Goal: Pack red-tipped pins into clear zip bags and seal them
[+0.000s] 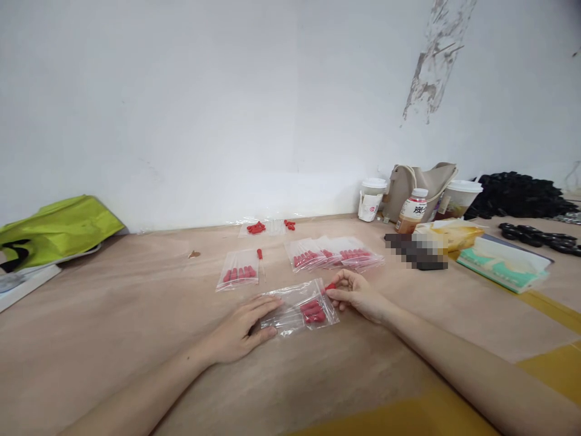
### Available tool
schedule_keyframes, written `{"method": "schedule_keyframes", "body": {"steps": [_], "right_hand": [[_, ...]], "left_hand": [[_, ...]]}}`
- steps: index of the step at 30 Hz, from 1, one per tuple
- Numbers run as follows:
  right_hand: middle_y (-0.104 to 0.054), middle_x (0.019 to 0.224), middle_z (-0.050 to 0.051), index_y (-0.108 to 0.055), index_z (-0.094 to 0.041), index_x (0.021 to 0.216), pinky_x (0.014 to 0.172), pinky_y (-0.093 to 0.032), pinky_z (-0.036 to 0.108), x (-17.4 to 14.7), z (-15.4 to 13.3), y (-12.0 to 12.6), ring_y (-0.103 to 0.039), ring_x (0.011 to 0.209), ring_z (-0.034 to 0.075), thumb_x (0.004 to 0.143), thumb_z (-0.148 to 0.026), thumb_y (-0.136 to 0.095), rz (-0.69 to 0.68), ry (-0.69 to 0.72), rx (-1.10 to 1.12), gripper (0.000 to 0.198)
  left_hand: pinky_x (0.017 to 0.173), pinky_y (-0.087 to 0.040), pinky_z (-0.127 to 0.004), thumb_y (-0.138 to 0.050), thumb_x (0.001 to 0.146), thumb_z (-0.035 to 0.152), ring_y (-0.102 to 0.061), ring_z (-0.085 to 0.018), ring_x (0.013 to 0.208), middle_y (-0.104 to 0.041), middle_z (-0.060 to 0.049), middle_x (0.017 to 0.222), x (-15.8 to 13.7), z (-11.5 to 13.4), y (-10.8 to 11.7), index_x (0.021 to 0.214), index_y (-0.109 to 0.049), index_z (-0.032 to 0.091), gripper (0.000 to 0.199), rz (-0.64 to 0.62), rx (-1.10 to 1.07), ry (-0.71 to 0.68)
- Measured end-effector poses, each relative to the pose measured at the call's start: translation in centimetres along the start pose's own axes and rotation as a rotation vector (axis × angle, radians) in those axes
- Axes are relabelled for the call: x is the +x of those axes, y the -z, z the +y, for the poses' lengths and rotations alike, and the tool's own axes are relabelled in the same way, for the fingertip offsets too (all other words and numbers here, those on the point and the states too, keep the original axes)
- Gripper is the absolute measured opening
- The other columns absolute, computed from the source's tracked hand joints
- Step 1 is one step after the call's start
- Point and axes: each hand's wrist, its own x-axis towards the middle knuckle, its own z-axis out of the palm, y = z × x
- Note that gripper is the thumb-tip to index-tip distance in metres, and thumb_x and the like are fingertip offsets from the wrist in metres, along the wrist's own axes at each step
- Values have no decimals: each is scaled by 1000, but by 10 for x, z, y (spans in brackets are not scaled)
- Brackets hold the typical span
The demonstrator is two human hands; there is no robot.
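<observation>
A clear zip bag (290, 312) lies flat in front of me, with several red-handled tools (313, 311) bunched at its right end. Across the left end of the bag rests my left hand (245, 324), fingers and thumb spread apart on the plastic. At the bag's right edge my right hand (356, 295) is closed in a pinch on a red screwdriver handle (331, 287); its shaft is hard to make out. Behind the bag stands out a single thin red-handled screwdriver (260, 257), lying beside another bag of red-handled tools (238, 272).
Overlapping filled bags (333, 254) lie further back, with small red pieces (256, 227) on plastic near the wall. At right are cups (372, 200), a drink bottle (412, 212), a beige bag (399, 188), a tissue pack (503, 264) and black items (517, 194). A yellow-green bag (63, 227) sits left.
</observation>
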Motion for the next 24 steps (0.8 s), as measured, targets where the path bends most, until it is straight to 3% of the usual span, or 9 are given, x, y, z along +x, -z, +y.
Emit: {"method": "schedule_keyframes", "body": {"steps": [4,7,9,14,17,24], "right_hand": [[-48,45,-9,-45,-18,70,36,-26,16,5,4,3,-40,37,4,55,-38,-72,-8,60,-186,37],[-43,43,-10,-50,-17,73,36,-23,16,11,7,3,-35,37,3,57,-36,-70,-53,118,-254,31],[-44,43,-9,-54,-17,75,36,-23,17,14,9,1,-35,37,4,58,-35,-69,-38,151,-303,29],[-49,44,-4,-60,-17,67,39,-29,19,18,13,-10,-41,41,7,60,-33,-66,176,277,-486,18],[-55,50,-2,-61,-17,65,43,-34,20,17,12,-11,-46,47,9,59,-32,-67,178,316,-567,17],[-60,59,0,-59,-16,68,46,-39,22,19,8,-16,-50,49,9,59,-36,-67,178,264,-385,23]], "left_hand": [[101,-31,-41,-42,87,39,-35,-21,121,-40,-3,133,0,-1,-1,131,-31,28,46,6,-3,12],[99,-32,-40,-42,87,40,-38,-21,119,-41,-4,132,1,1,0,130,-32,28,46,16,-10,16],[99,-33,-39,-42,86,39,-39,-21,118,-41,-4,131,1,2,1,130,-33,28,46,21,-18,16],[98,-33,-41,-42,86,38,-39,-22,117,-41,-4,131,2,3,2,130,-33,28,46,26,-29,-1],[99,-32,-40,-42,87,38,-39,-22,118,-41,-4,131,2,3,2,131,-32,27,46,21,-29,0],[97,-34,-40,-42,86,39,-41,-22,115,-43,-4,129,3,3,2,130,-33,27,46,27,-31,1]]}}
